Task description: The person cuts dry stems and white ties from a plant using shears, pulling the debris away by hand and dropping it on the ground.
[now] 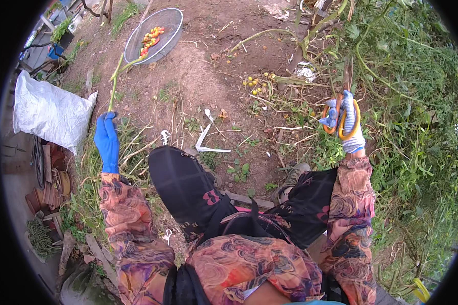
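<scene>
My left hand (107, 143), in a blue knitted glove, pinches the lower end of a green plant stem (115, 82). A side branch of the stem reaches over the near rim of a round mesh basket (170, 38). Red, orange and yellow cherry tomatoes (150, 40) show inside that basket; I cannot tell whether some hang on the branch. My right hand (352, 124), in a white and blue glove, grips scissors by their yellow-orange handles (348, 133). The scissor blades point away from me and are hard to make out among the stalks.
Loose yellow tomatoes (255, 84) lie on the soil ahead. Dense green plants (412, 114) fill the right side. A white woven sack (53, 110) stands at the left, above stacked pots (55, 190). White plastic strips (206, 137) lie before my knees.
</scene>
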`<state>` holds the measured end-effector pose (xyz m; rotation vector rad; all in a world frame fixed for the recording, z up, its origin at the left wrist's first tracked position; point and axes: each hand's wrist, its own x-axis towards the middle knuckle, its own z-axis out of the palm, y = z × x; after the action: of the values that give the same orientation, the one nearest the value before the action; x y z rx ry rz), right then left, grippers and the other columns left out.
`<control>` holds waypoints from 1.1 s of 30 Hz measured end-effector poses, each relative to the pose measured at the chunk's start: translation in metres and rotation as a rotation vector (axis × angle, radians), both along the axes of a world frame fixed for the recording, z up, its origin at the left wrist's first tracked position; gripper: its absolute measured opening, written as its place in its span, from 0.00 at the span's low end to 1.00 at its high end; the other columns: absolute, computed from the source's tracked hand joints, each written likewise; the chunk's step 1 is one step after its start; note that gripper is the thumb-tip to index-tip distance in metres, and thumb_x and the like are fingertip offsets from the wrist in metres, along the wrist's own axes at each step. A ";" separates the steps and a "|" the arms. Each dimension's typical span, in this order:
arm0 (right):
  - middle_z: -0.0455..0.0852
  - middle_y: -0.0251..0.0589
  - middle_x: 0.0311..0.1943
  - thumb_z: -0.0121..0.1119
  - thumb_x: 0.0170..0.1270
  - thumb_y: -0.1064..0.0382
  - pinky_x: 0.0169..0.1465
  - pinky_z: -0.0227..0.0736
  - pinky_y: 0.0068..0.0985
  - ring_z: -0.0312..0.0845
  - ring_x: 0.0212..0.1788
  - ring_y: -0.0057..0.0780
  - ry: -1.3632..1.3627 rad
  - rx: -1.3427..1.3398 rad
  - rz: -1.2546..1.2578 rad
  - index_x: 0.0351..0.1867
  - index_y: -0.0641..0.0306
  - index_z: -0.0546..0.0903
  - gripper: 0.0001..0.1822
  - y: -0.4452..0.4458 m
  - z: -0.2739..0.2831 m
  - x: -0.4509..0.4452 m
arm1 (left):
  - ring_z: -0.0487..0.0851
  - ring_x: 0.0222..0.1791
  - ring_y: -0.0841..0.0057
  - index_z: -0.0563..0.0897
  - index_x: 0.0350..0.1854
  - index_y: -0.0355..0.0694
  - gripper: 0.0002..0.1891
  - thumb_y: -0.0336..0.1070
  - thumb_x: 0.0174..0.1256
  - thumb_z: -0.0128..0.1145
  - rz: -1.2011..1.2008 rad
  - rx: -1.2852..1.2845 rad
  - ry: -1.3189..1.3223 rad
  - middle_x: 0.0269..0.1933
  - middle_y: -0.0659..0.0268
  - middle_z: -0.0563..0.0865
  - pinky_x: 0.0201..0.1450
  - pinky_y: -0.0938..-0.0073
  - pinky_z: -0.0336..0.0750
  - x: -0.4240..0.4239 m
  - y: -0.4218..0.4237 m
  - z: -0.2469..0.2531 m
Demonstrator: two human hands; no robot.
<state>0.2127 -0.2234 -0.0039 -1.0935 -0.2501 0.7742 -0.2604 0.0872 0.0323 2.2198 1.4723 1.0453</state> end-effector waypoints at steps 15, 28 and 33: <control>0.73 0.34 0.17 0.56 0.64 0.52 0.21 0.71 0.23 0.67 0.13 0.21 -0.016 -0.084 -0.004 0.35 0.64 0.73 0.15 -0.006 -0.001 0.009 | 0.76 0.53 0.60 0.79 0.46 0.40 0.16 0.43 0.61 0.57 -0.620 0.263 0.297 0.50 0.58 0.79 0.54 0.64 0.69 0.193 -0.052 -0.014; 0.70 0.34 0.12 0.52 0.66 0.54 0.22 0.72 0.22 0.66 0.11 0.21 -0.141 -0.113 0.055 0.36 0.66 0.73 0.15 -0.014 -0.003 0.008 | 0.80 0.50 0.66 0.78 0.50 0.39 0.18 0.40 0.60 0.59 -0.895 0.242 -0.546 0.47 0.55 0.81 0.52 0.68 0.74 0.449 -0.088 0.110; 0.70 0.33 0.12 0.51 0.67 0.54 0.23 0.73 0.23 0.66 0.11 0.20 -0.129 -0.092 0.058 0.36 0.67 0.73 0.15 -0.007 -0.002 0.004 | 0.82 0.41 0.70 0.73 0.51 0.35 0.22 0.43 0.60 0.59 -0.716 0.028 -0.534 0.41 0.55 0.82 0.43 0.70 0.77 0.496 -0.082 0.125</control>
<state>0.2169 -0.2308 -0.0055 -1.2298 -0.3596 0.7737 0.2358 0.0048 0.1576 1.9924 0.3910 1.2380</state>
